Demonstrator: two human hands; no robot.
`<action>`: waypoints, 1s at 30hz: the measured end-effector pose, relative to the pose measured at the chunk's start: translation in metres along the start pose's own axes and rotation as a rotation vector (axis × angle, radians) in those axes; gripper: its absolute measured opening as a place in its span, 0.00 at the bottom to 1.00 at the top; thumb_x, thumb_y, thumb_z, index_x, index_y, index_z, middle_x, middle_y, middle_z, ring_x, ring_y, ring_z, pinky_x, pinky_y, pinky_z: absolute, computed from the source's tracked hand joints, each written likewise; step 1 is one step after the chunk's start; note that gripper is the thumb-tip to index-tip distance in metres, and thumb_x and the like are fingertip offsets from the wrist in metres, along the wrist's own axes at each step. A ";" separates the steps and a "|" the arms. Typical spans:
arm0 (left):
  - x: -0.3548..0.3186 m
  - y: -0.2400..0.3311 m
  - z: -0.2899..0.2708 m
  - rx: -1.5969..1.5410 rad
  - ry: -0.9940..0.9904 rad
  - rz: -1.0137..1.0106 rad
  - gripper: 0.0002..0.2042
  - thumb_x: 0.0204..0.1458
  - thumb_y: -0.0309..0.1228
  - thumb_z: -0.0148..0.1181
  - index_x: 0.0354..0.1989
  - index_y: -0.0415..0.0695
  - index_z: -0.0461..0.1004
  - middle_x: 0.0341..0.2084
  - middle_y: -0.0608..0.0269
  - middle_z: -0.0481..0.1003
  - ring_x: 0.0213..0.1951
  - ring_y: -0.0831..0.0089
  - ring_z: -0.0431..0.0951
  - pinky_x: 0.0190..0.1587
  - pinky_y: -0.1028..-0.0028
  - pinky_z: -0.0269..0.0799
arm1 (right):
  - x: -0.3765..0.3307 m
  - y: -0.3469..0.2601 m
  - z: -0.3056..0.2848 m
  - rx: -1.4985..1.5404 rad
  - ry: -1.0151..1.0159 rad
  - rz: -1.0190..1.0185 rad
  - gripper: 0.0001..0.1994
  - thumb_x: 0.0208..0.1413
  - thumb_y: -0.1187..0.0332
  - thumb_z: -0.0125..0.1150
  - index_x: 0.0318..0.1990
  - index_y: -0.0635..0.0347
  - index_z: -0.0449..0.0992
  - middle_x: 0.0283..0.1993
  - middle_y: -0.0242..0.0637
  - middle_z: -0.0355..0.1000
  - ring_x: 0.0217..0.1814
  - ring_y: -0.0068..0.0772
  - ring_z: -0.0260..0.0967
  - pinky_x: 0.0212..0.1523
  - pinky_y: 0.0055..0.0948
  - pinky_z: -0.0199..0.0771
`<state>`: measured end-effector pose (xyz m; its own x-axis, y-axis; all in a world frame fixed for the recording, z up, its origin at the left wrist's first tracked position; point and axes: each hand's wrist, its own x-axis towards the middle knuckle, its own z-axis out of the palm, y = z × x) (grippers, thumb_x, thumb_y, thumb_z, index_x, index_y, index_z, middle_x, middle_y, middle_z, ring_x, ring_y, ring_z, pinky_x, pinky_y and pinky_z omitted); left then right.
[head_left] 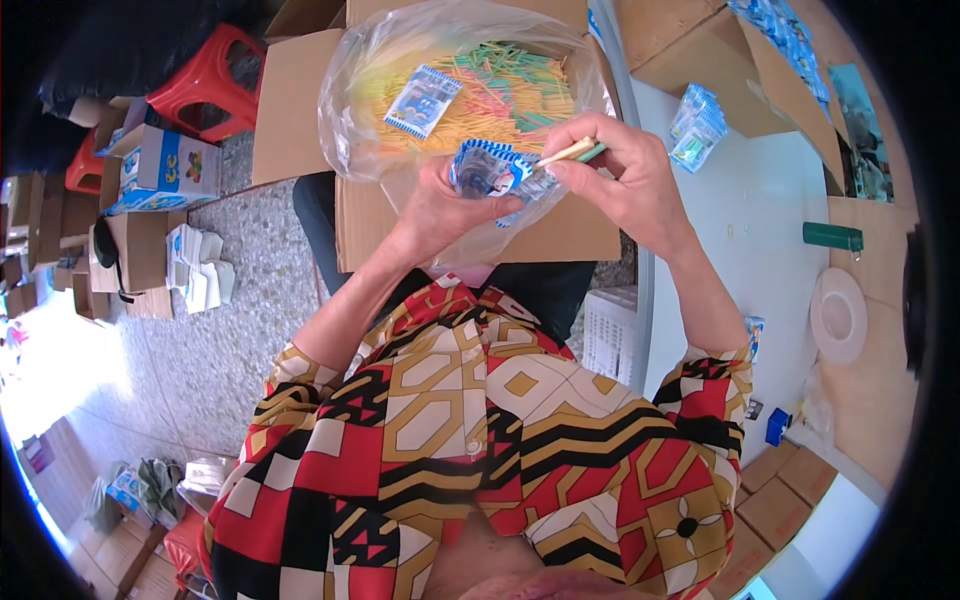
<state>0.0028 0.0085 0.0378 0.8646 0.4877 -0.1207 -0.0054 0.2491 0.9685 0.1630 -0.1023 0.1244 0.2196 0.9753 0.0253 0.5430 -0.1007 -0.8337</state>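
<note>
Grey speckled floor (262, 250) off to L, L hand (440, 208) grips blue-white packet (482, 176), R hand (632, 182) pinches cream + green sticks (570, 154) just R of it, long axis slanting L twd packet.

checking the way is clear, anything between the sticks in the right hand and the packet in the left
Nothing visible. The sticks in the right hand point at the right edge of the packet in the left hand; the clear plastic liner lies beneath, not between.
</note>
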 end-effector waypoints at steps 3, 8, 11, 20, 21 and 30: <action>0.000 0.001 0.001 0.006 0.008 0.011 0.11 0.39 0.23 0.67 0.33 0.40 0.75 0.27 0.69 0.76 0.30 0.85 0.71 0.35 0.81 0.70 | 0.001 0.006 0.001 0.187 0.006 0.028 0.05 0.50 0.75 0.58 0.35 0.63 0.71 0.33 0.30 0.70 0.31 0.15 0.65 0.28 0.14 0.65; 0.001 -0.005 0.001 -0.065 0.040 0.078 0.11 0.39 0.24 0.67 0.32 0.40 0.74 0.27 0.70 0.75 0.29 0.86 0.71 0.34 0.81 0.69 | 0.003 0.006 0.000 0.352 0.034 0.004 0.05 0.51 0.74 0.57 0.36 0.61 0.71 0.34 0.29 0.70 0.26 0.12 0.61 0.25 0.12 0.61; 0.002 -0.005 0.001 -0.089 0.051 0.100 0.11 0.39 0.24 0.68 0.32 0.40 0.74 0.27 0.71 0.75 0.29 0.86 0.71 0.33 0.81 0.69 | 0.004 0.008 0.001 0.411 0.060 0.037 0.05 0.51 0.74 0.57 0.36 0.61 0.71 0.35 0.29 0.70 0.25 0.11 0.60 0.24 0.12 0.60; 0.002 -0.003 0.001 -0.079 0.046 0.037 0.11 0.39 0.25 0.68 0.32 0.41 0.75 0.26 0.72 0.75 0.28 0.87 0.70 0.32 0.82 0.68 | 0.003 0.012 0.002 0.314 0.037 -0.075 0.05 0.51 0.75 0.57 0.36 0.62 0.71 0.36 0.31 0.70 0.29 0.13 0.62 0.26 0.13 0.62; 0.002 -0.005 0.000 -0.078 0.047 0.036 0.11 0.39 0.25 0.68 0.32 0.41 0.75 0.26 0.72 0.75 0.28 0.87 0.70 0.32 0.82 0.68 | 0.003 0.011 0.002 0.249 0.026 -0.098 0.05 0.51 0.75 0.56 0.36 0.63 0.71 0.35 0.31 0.70 0.30 0.14 0.63 0.28 0.13 0.63; 0.004 -0.002 0.004 -0.004 0.040 0.051 0.10 0.39 0.23 0.67 0.32 0.41 0.76 0.26 0.71 0.76 0.28 0.87 0.71 0.33 0.82 0.69 | 0.009 0.004 -0.005 -0.033 -0.073 -0.111 0.08 0.54 0.73 0.52 0.41 0.62 0.72 0.45 0.32 0.66 0.38 0.16 0.62 0.33 0.16 0.65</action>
<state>0.0078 0.0068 0.0358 0.8426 0.5325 -0.0801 -0.0508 0.2266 0.9727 0.1711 -0.0953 0.1237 0.0974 0.9924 0.0754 0.5876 0.0038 -0.8092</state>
